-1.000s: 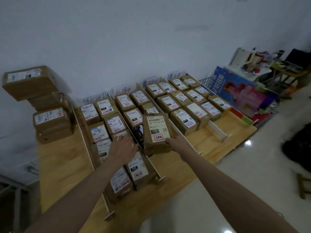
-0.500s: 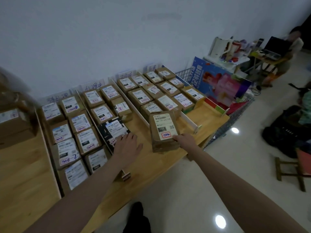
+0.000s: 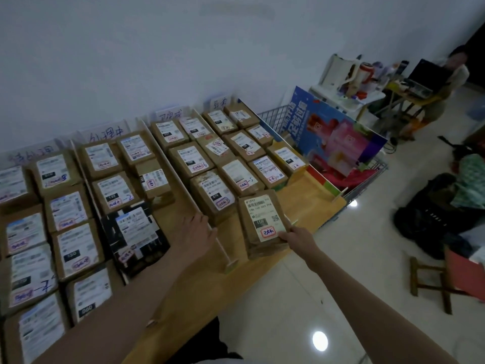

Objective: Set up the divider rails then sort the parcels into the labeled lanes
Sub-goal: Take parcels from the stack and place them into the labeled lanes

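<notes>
Head view: parcels lie label-up in rows on a wooden table [image 3: 309, 203], separated into lanes by white divider rails that run from the near edge toward the wall, where handwritten lane cards [image 3: 106, 131] stand. The right hand [image 3: 295, 236] pinches the near right corner of a brown parcel [image 3: 263, 224], fingers curled under the edge and thumb on top, probably so that the red-stamped label stays readable while a lane is chosen. This parcel sits at the near end of the third lane from the left, at roughly 6 o'clock from the last parcel in that row [image 3: 214, 197], touching or almost touching it; whether it rests flat or is slightly lifted cannot be told. Its long axis runs roughly 11 to 5 o'clock in the frame, parallel with the rails, with the barcode end pointing away toward the wall and the red stamp toward the person. The left hand [image 3: 195, 236] lies open, palm down, fingers nearly straight, over the divider rail [image 3: 224, 252] between the second and third lanes, at about 9 o'clock from the held parcel; it seems to steady the rail while the parcel goes in beside it. A black-wrapped parcel [image 3: 135, 239] lies at 9 o'clock from that hand. Beyond the table's right end, at 2 o'clock, stands a wire cart [image 3: 273, 118] holding a bright poster board [image 3: 338, 132].
</notes>
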The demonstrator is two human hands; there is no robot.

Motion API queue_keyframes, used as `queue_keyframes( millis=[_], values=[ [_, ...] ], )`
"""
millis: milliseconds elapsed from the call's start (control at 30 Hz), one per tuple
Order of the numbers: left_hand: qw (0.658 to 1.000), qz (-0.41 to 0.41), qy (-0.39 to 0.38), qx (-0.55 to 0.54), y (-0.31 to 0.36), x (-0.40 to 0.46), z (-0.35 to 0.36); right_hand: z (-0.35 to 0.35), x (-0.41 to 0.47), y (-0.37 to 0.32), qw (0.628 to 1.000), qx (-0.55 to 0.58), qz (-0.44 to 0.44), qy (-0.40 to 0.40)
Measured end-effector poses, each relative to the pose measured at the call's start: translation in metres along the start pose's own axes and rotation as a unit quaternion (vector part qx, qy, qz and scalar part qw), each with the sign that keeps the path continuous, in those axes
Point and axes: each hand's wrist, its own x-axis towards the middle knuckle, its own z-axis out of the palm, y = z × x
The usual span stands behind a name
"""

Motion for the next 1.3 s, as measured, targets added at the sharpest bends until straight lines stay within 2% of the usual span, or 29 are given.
queue_keyframes(
  millis=[333,633,867,1300],
  values=[
    [0.996,-0.058,-0.052,0.033,0.023,0.015,0.033,-0.008,0.054,0.024,0.997,-0.033,-0.002,-0.071],
    [0.981,-0.166,-0.099,0.029,0.049,-0.007,0.056,0.004,0.099,0.019,0.983,-0.078,-0.058,-0.156],
    [0.968,-0.227,-0.102,0.011,0.073,-0.02,0.07,0.02,0.117,0.031,0.971,-0.101,-0.092,-0.198],
    [0.954,-0.272,-0.126,-0.008,0.094,-0.027,0.088,0.042,0.144,0.054,0.953,-0.162,-0.093,-0.24]
  ],
)
